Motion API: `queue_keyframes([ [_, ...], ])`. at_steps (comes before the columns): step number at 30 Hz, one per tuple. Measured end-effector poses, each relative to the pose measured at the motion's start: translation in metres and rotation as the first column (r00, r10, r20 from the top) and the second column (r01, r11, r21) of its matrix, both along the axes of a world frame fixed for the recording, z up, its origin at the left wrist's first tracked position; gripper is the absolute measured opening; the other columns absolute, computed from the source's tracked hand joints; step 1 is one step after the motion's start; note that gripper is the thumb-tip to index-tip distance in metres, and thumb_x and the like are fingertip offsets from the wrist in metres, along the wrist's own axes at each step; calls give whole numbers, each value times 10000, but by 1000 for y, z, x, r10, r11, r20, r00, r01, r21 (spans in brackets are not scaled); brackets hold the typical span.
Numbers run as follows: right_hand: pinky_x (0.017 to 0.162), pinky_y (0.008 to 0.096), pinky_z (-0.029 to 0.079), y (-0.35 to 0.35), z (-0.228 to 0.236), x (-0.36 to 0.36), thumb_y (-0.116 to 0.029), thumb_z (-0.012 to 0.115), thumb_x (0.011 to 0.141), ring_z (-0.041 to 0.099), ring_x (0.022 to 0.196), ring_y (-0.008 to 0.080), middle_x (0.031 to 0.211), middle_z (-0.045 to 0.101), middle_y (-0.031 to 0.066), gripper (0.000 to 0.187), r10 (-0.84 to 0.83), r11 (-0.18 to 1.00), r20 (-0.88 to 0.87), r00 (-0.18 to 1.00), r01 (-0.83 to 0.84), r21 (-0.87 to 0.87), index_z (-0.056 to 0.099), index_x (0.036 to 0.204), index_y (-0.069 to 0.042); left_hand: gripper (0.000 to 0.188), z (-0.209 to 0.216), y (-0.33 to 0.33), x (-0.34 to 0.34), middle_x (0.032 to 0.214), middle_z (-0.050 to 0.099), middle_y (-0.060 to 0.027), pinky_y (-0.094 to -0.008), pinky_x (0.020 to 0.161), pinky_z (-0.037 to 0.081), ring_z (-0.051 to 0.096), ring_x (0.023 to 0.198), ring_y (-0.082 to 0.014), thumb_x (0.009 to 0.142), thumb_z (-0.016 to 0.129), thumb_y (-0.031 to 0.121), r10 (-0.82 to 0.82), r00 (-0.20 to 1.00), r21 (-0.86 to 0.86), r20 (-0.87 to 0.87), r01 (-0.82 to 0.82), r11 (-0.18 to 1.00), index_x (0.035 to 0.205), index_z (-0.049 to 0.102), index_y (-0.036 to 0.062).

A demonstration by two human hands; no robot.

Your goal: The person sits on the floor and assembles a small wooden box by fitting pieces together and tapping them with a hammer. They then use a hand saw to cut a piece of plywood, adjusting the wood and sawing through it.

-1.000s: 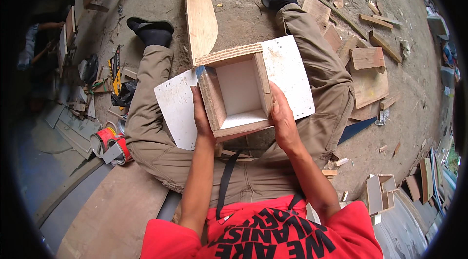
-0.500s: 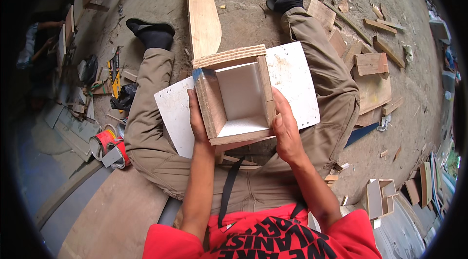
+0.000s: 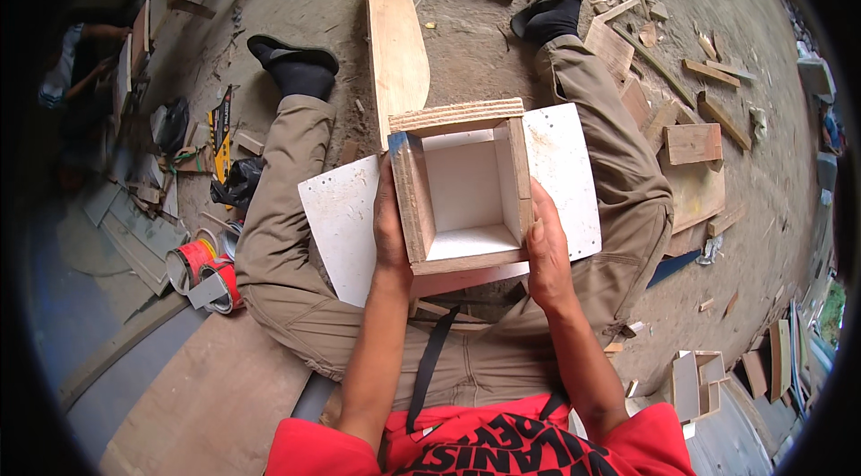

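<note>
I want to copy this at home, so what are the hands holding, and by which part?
A small open wooden box, held by its outer sides: left fingers on its left side, right fingers on its right.

Both forearms [image 3: 384, 341] reach forward, left fingers [image 3: 387, 203] and right fingers [image 3: 546, 204] facing each other.

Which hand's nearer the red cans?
Left. The left hand holds the left side of the box, right of the cans; the right hand holds its opposite side, farther right.
</note>
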State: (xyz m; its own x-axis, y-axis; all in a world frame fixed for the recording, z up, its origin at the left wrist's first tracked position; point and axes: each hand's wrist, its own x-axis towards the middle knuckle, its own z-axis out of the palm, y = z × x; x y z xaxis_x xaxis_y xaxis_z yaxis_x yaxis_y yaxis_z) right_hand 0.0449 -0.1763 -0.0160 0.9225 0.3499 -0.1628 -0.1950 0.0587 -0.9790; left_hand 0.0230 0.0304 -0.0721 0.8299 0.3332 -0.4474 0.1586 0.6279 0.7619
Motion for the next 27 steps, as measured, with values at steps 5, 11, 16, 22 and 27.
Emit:
queue_keyframes([
  [5,1172,409,254,2,1,0,-494,459,1023,364,1407,307,1487,388,228,777,-37,999,15,999,37,1,257,1499,87,550,-15,2,-2,1273,576,-118,-330,974,503,593,1149,-197,1063,360,460,-34,998,74,56,30,997,1403,465,40],
  [11,1159,439,266,5,-5,1,-552,521,976,362,1401,337,1472,386,266,850,-91,990,-72,993,98,97,260,1488,75,572,-27,-2,-1,1290,567,-116,-338,1015,470,577,1174,-203,1069,316,474,-13,998,140,63,4,990,1427,440,47],
  [16,1136,466,281,0,-9,0,-569,587,918,382,1360,349,1454,389,280,910,-103,988,-104,989,113,102,257,1486,61,585,-16,-7,4,1317,534,-118,-340,1044,431,538,1214,-208,1065,323,484,-49,996,224,79,30,974,1456,401,56],
  [22,1113,475,300,-6,-6,-5,-493,649,871,389,1330,340,1457,362,263,928,-74,988,-136,988,91,122,220,1506,31,604,8,-12,11,1330,503,-111,-337,1034,426,518,1220,-198,1056,357,476,-79,993,292,87,51,955,1494,339,60],
  [27,1099,467,310,-10,-10,-1,-474,664,868,408,1306,335,1416,386,242,920,-31,997,-112,993,39,67,222,1511,13,734,22,0,7,1444,441,-150,-342,1121,327,431,1329,-223,1038,374,548,-200,978,291,52,176,940,1496,314,-22],
])
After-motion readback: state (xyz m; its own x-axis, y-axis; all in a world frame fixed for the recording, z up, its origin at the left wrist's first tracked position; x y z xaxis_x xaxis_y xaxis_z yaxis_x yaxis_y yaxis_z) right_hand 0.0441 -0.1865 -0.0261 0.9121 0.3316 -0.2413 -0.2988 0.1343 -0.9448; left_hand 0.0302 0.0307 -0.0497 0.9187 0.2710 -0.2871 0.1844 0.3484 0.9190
